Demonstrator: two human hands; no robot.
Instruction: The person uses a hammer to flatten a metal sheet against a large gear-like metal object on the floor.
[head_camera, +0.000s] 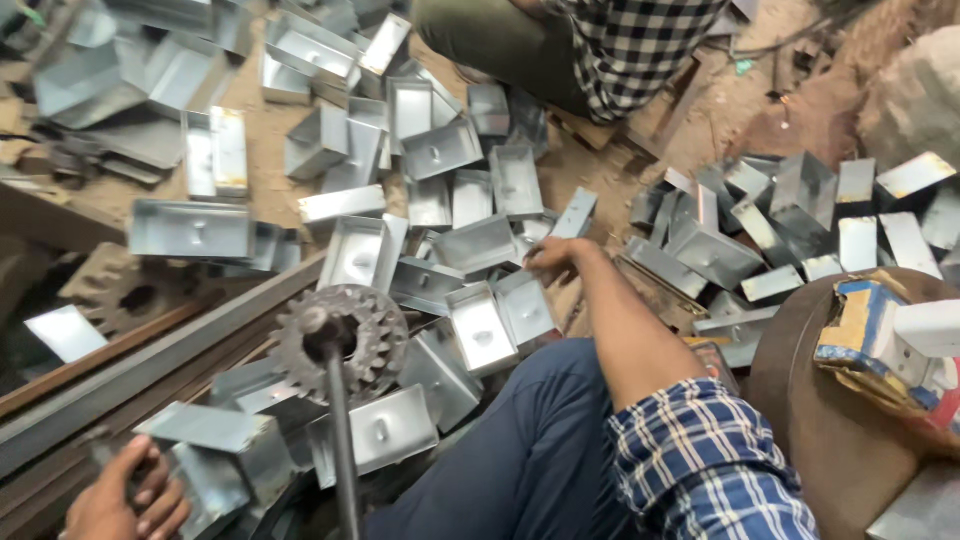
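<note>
While you are reaching forward over your knee, your right hand is closing its grip on the edge of a shallow metal tray in the floor pile, whose long axis runs away from you. Your left hand is lying low at the left, fingers curled on a folded metal box, well apart from the tray.

The right arm stretches forward from a rolled blue plaid sleeve, forearm bare, wrist bent downward. The right hand reaches out palm down, fingers curled; whether they close on anything cannot be told. The left hand sits low at the frame's bottom-left corner, back toward the camera, fingers curled inward. A knee in dark blue trousers rises between the arms.
</note>
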